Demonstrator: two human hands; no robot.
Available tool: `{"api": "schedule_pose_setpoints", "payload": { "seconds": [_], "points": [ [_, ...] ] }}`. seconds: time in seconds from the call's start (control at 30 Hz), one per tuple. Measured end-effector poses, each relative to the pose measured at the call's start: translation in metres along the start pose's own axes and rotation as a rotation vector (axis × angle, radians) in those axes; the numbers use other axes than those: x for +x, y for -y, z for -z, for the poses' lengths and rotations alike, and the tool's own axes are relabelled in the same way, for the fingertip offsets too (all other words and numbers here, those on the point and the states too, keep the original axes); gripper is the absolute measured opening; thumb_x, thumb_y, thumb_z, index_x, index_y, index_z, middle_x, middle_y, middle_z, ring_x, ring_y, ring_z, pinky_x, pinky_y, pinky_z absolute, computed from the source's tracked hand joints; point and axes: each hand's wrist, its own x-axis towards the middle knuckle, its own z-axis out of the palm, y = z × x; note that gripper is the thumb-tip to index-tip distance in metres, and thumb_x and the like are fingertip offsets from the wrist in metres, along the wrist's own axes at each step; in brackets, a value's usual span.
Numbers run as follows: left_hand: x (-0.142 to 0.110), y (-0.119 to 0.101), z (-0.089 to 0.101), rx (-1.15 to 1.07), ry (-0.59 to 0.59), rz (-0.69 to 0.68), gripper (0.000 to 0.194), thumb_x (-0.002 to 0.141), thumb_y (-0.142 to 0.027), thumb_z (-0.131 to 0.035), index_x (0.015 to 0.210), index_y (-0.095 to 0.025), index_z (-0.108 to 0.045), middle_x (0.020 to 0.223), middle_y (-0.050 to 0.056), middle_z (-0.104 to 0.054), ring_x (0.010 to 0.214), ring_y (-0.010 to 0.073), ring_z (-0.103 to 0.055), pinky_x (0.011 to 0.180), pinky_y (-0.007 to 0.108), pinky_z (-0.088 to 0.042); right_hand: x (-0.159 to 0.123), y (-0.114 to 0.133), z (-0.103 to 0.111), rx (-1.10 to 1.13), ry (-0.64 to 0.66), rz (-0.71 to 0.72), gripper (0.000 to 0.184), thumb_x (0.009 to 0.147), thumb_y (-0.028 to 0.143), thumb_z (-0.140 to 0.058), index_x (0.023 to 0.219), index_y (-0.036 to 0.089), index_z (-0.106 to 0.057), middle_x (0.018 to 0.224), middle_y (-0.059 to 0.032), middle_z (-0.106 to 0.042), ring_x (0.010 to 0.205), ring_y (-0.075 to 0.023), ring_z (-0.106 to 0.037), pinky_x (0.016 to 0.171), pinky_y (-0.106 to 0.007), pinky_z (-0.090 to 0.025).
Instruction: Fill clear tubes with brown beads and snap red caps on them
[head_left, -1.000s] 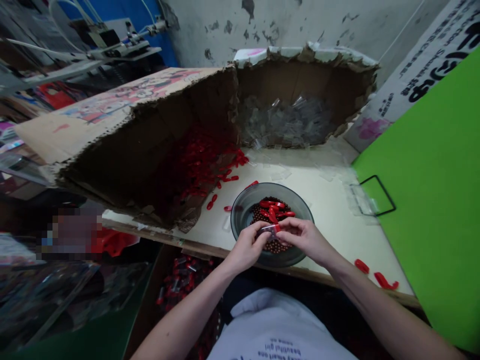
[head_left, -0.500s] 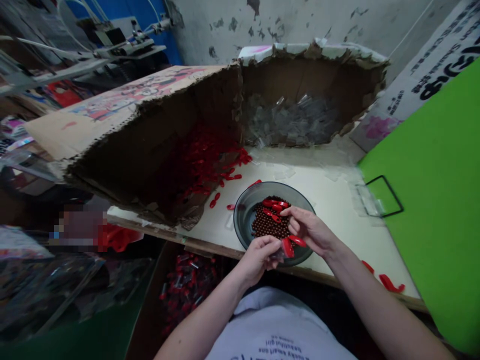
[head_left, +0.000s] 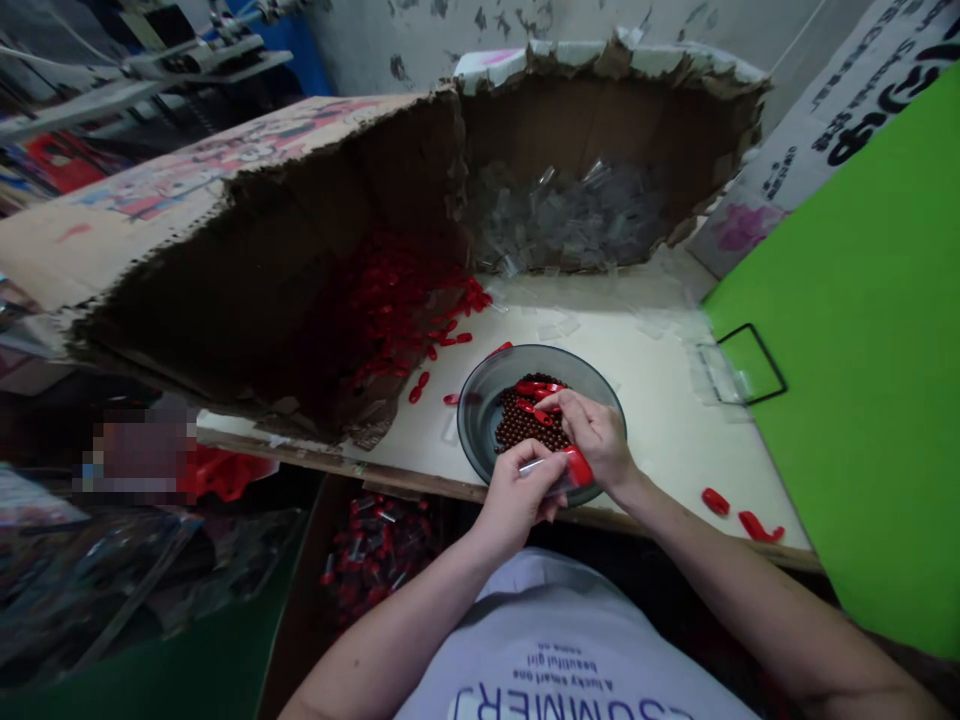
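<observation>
My left hand, over the near rim of a grey bowl, grips a clear plastic tube with a red end piece. My right hand reaches into the bowl, thumb and fingertips pinched together beside a red plastic piece; what is between them, if anything, is hidden. Brown round beads cover part of the bowl's bottom, and several red pieces lie on top of them.
Behind the bowl, one torn cardboard box spills red pieces; another box contains clear plastic parts. A green panel borders the white table at right. Below the edge, a carton holds red-and-clear pieces.
The view has shifted slightly. My left hand has turned so the tube shows more clearly. The red piece seen below my right hand earlier is no longer separately visible.
</observation>
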Motion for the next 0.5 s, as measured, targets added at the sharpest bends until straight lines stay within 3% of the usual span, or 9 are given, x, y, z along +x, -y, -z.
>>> {"api": "schedule_pose_setpoints", "payload": {
  "seconds": [0.2, 0.33, 0.4, 0.5],
  "points": [
    [-0.001, 0.003, 0.0, 0.038, -0.002, -0.013, 0.033, 0.079, -0.047, -0.062, 0.073, -0.018, -0.048, 0.049, -0.004, -0.055, 0.034, 0.0044, -0.04, 0.034, 0.015, -0.023, -0.006, 0.004, -0.011, 0.049, -0.066, -0.008, 0.047, 0.097, 0.047, -0.034, 0.075, 0.018, -0.065, 0.046, 0.0043, -0.037, 0.047, -0.0112, -0.044, 0.054, -0.024, -0.036],
    [-0.003, 0.0, 0.025, 0.165, 0.035, 0.011, 0.033, 0.078, -0.048, -0.064, 0.076, -0.017, -0.053, 0.051, -0.002, -0.058, 0.036, 0.0056, -0.042, 0.033, 0.015, -0.024, -0.004, -0.008, -0.006, 0.143, -0.046, -0.07, 0.05, 0.097, 0.05, -0.03, 0.087, 0.018, -0.068, 0.045, 0.005, -0.038, 0.043, -0.0108, -0.04, 0.05, -0.024, -0.035],
    [-0.009, -0.003, 0.053, 0.222, -0.075, -0.02, 0.033, 0.078, -0.048, -0.064, 0.082, -0.016, -0.057, 0.056, -0.001, -0.06, 0.04, 0.0073, -0.047, 0.036, 0.016, -0.029, 0.007, -0.035, 0.014, 0.15, -0.169, -0.128, 0.054, 0.097, 0.052, -0.027, 0.091, 0.018, -0.068, 0.048, 0.004, -0.042, 0.044, -0.0114, -0.042, 0.049, -0.023, -0.036],
    [-0.029, -0.002, 0.118, 0.35, -0.471, -0.114, 0.036, 0.074, -0.047, -0.067, 0.093, -0.017, -0.06, 0.064, -0.001, -0.063, 0.052, 0.0118, -0.056, 0.044, 0.018, -0.04, 0.028, -0.103, 0.066, -0.168, -0.401, -0.283, 0.049, 0.094, 0.052, -0.031, 0.1, 0.019, -0.067, 0.059, 0.0003, -0.055, 0.055, -0.0143, -0.053, 0.056, -0.024, -0.043]
  ]
}}
